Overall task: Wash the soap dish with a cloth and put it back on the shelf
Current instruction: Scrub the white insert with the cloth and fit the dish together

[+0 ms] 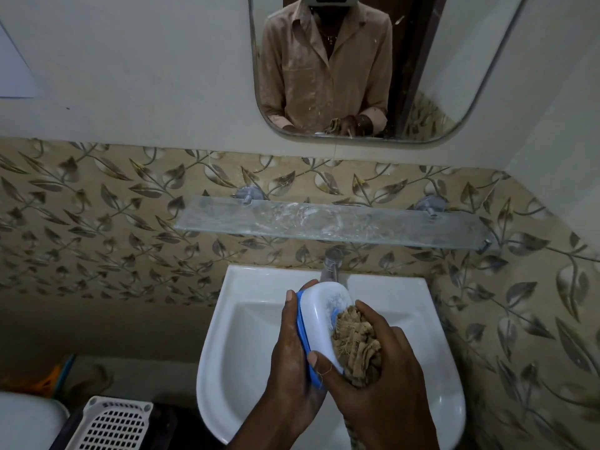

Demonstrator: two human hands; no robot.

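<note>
A white soap dish (324,311) with a blue rim is held tilted over the white sink (246,345). My left hand (293,358) grips it from the left side, fingers curled round its edge. My right hand (380,368) grips a bunched brown cloth (355,339) and presses it against the dish's lower right part. Soapy residue shows on the dish's white surface. Above the sink, the glass shelf (324,222) hangs on the wall with white smears on it.
A chrome tap (331,266) stands at the sink's back edge, just behind the dish. A mirror (354,66) above the shelf reflects a person in a tan shirt. A white perforated basket (113,423) sits at lower left, beside a white rounded object (26,423).
</note>
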